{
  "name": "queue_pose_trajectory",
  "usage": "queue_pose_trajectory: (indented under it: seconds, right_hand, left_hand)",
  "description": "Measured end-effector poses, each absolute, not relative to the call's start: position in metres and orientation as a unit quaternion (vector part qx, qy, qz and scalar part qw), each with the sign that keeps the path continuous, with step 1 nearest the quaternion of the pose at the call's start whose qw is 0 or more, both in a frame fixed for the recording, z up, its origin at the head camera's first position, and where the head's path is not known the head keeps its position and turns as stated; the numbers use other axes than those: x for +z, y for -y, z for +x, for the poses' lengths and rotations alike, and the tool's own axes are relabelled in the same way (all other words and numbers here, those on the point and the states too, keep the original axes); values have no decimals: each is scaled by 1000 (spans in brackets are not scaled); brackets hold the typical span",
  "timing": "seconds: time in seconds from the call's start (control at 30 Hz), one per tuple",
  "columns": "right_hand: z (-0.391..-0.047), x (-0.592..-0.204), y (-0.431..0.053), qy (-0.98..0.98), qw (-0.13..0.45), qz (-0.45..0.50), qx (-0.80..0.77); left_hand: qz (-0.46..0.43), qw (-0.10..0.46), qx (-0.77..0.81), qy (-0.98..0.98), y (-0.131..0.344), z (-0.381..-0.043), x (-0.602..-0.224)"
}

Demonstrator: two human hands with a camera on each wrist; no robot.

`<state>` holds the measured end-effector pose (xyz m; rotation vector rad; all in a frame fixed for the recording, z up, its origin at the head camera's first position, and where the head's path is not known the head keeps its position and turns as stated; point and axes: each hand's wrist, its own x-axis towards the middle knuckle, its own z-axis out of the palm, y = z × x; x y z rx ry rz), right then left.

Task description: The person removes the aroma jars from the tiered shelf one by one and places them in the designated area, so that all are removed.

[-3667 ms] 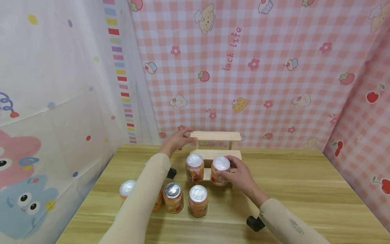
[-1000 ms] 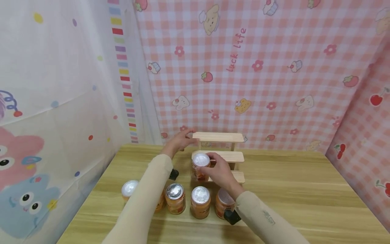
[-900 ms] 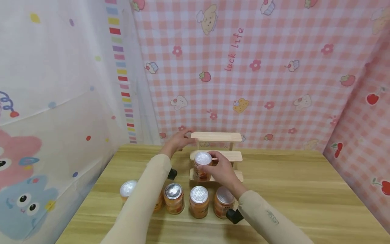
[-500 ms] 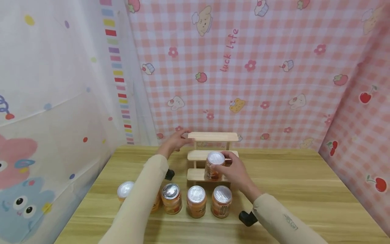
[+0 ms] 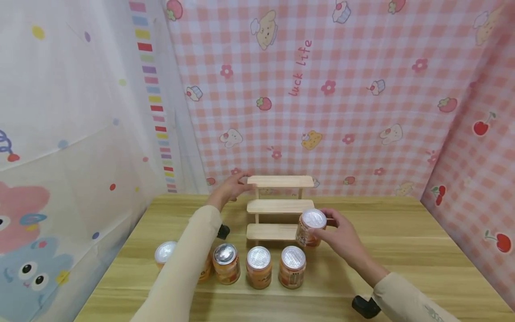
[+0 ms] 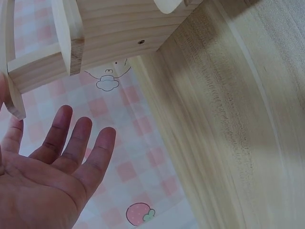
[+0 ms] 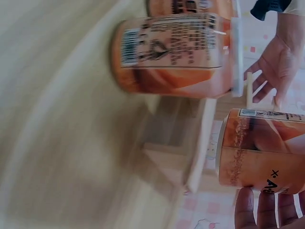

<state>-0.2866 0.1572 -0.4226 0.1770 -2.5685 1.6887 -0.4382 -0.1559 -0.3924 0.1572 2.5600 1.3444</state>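
Observation:
My right hand grips an orange can with a silver lid, thumb on one side and fingers on the other. The can is slightly tilted at the right end of the lowest board of a three-tier wooden display rack. In the right wrist view, the fingers lie along the side of the held can. At the rack's upper left, my left hand pinches the end of the top board between thumb and index finger. Its other fingers stretch out free in the left wrist view.
In front of the rack, similar cans stand upright in a row, among them a right-hand can, a middle can and a can beside the left sleeve. That sleeve partly covers others. A checked cloth hangs behind the table.
The right hand set one can down at the row's right end, then took the other can from the lowest board and carried it right. The left hand keeps its place on the rack.

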Motion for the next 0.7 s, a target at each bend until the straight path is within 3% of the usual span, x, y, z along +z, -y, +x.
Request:
queue_pose_trajectory:
  seconds: [0.4, 0.7]
  right_hand:
    - [-264, -458, -180, 842, 5, 49, 538]
    - [-252, -480, -190, 847, 18, 56, 528]
  left_hand:
    - [60, 118, 455, -880, 159, -433, -389]
    - [59, 113, 459, -879, 162, -433, -388]
